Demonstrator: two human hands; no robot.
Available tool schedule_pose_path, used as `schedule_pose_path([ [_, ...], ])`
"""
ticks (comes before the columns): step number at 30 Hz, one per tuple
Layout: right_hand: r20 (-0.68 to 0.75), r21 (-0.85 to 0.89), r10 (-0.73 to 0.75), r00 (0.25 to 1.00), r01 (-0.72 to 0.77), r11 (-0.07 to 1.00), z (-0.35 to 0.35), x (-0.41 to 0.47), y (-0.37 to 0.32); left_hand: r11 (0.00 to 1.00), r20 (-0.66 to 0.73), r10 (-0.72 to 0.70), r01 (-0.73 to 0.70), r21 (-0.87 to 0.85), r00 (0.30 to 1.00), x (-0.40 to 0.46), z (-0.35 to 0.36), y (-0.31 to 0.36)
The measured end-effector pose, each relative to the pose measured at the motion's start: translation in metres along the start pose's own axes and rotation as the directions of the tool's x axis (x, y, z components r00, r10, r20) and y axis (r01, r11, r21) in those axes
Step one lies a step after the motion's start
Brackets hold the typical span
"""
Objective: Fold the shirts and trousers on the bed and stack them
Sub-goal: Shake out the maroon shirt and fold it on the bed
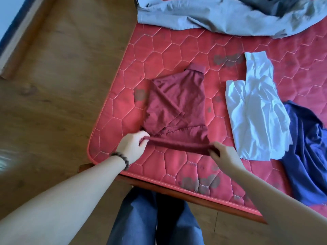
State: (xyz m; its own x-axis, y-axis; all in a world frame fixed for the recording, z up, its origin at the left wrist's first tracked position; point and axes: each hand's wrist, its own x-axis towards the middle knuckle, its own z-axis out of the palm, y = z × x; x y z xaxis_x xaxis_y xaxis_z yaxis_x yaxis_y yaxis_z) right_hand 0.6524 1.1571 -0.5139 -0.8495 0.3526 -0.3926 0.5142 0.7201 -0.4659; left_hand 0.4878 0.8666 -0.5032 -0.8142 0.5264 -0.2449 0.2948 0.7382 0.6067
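**Desk editor:** What is the person holding, and where?

**Photographer:** A maroon shirt (pixel 177 105) lies at the centre of the red quilted mattress (pixel 185 48), collar toward 12 o'clock, sleeves already crossed over its body. The left hand (pixel 131 147) and right hand (pixel 223 154) each pinch a corner of its hem at 6 o'clock, fingers curled round the cloth and the edge lifted between them.

**Desk editor:** How far along is the job?

**Photographer:** Early to midway, by the look of it. The maroon shirt seems one or two folds from finished. At 3 o'clock a white shirt (pixel 256 110) lies roughly gathered, not neatly squared. Touching its edge at 4 o'clock, a dark blue garment (pixel 307 152) lies crumpled. At 12 o'clock a grey garment (pixel 221 16) sprawls unfolded, with a darker piece (pixel 270 4) on top of it. No stack is visible yet.

**Desk editor:** The count?

**Photographer:** Five garments in view: one maroon, one white, one blue, one grey, one darker. Which are shirts and which trousers cannot be told beyond the first two. Two hands, a bead bracelet (pixel 122 159) on the left wrist. Wooden floor (pixel 62 85) at 9 o'clock.
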Motion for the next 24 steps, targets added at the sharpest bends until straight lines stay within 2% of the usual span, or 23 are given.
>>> schedule_pose_path([
  [2, -0.110, 0.124, 0.049, 0.993, -0.035, 0.992, -0.016, 0.022, -0.012, 0.992, -0.098, -0.081, 0.071, -0.100, 0.992, 0.022, -0.012, 0.007],
  [6, -0.269, 0.295, 0.151, 0.951, -0.068, 0.953, -0.030, 0.077, -0.034, 0.958, -0.272, -0.198, 0.127, -0.257, 0.942, 0.075, -0.021, 0.009],
  [11, -0.385, 0.337, 0.151, 0.910, -0.014, 0.941, -0.020, 0.141, -0.046, 0.909, -0.358, -0.323, 0.183, -0.374, 0.876, 0.135, -0.006, -0.005],
  [14, -0.422, 0.321, 0.160, 0.892, -0.018, 0.947, -0.010, 0.176, -0.041, 0.913, -0.388, -0.328, 0.182, -0.366, 0.861, 0.161, 0.007, -0.017],
  [19, -0.402, 0.277, 0.179, 0.898, -0.067, 0.959, 0.005, 0.223, -0.022, 0.942, -0.424, -0.278, 0.159, -0.294, 0.862, 0.199, 0.027, -0.038],
  [24, -0.416, 0.264, 0.217, 0.883, -0.111, 0.958, 0.011, 0.267, -0.004, 0.957, -0.415, -0.278, 0.211, -0.199, 0.866, 0.237, 0.038, -0.053],
])
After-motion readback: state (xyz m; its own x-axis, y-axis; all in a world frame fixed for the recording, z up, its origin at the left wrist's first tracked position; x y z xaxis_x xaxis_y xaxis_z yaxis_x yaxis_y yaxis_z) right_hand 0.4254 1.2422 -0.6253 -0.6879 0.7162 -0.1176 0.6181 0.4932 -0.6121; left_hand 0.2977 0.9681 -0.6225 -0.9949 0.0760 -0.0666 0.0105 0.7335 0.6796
